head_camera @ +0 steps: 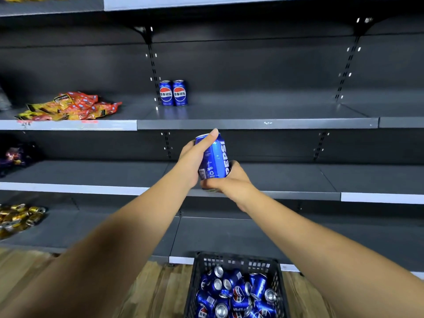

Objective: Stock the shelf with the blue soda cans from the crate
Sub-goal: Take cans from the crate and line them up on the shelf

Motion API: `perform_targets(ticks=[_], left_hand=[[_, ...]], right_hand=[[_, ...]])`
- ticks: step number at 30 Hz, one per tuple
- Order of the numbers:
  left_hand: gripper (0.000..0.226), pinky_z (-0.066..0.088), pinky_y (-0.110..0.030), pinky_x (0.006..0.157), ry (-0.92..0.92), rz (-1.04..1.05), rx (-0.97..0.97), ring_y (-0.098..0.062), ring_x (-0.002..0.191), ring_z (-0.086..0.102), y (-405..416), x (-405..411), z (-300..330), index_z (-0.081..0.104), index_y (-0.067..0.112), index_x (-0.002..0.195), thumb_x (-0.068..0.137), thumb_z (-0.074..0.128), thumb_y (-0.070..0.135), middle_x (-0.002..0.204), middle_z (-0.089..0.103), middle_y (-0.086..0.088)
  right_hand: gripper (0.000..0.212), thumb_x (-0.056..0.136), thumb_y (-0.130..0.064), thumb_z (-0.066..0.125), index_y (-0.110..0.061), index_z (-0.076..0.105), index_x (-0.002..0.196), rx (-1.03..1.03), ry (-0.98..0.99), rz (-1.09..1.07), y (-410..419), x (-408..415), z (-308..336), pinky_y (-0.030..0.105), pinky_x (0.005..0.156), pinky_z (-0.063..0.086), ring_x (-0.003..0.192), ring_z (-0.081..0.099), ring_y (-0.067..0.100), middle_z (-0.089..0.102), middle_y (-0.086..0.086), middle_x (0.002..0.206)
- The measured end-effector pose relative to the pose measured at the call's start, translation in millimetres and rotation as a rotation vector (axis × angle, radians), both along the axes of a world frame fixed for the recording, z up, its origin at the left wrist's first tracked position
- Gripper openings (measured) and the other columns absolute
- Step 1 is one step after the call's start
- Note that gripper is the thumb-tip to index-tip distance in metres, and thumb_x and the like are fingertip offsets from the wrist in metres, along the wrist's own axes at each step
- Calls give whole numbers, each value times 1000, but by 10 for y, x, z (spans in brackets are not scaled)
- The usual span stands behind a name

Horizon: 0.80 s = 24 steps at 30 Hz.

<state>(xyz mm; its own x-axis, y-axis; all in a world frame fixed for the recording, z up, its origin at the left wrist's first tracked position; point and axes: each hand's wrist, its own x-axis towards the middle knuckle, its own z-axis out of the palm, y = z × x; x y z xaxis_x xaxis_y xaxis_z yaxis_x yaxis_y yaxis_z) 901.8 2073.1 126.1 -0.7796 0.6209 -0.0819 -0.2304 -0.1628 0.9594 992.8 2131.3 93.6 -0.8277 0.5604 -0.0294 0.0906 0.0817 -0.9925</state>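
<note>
A glossy blue aluminium soda can with white lettering (214,157) is held upright, slightly tilted, in the air in front of the dark grey metal shelf (257,124), just below its front edge. The left hand (195,160) wraps the can's left side, its fingers (210,138) curled round the wall with one tip at the top rim. The right hand (230,181) cups the can's base from below and the right, thumb pinching the lower wall.

On the shelf board, near its back left corner beside a slotted upright, two matching blue cans (173,92) stand upright, touching. Further left along the shelf lies a heap of crinkled red and yellow snack packets (68,106).

Below, on the wooden plank floor (158,292), a black perforated plastic crate (236,262) holds a jumble of blue cans (236,292) lying on their sides.
</note>
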Motion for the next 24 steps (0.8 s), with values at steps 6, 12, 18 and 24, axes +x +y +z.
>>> perform_targets(ticks=[6, 12, 18, 24], left_hand=[[23, 54, -38, 81, -105, -59, 62, -24, 74, 63, -105, -142, -6, 63, 14, 87, 82, 66, 36, 79, 67, -7], [25, 52, -41, 84, -73, -106, 116, -26, 75, 65, -124, -241, 105, 64, 9, 84, 82, 66, 34, 79, 69, -10], [30, 55, -38, 80, 47, -27, 57, -23, 74, 66, -60, -464, 83, 62, 12, 91, 77, 73, 36, 79, 70, -7], [27, 56, -30, 63, -70, -163, 131, -21, 58, 65, -204, -759, 151, 62, 8, 82, 81, 61, 35, 68, 68, -8]], right_hand=[[60, 71, -11, 81, -21, 42, 116, -26, -102, 258, 62, 75, 140, 24, 88, 49, 95, 63, 9, 62, -6, 109], [49, 71, -1, 77, -19, 48, 106, -117, 16, 165, 33, -110, 132, 35, 91, 53, 98, 66, 23, 66, 5, 108], [61, 63, -11, 83, -13, 44, 110, 158, -36, 66, -20, -291, 210, 38, 87, 54, 95, 65, 20, 65, 5, 107], [42, 77, -18, 76, -26, 48, 108, -16, -138, 352, -29, -413, 339, 31, 97, 44, 85, 68, 8, 72, -10, 92]])
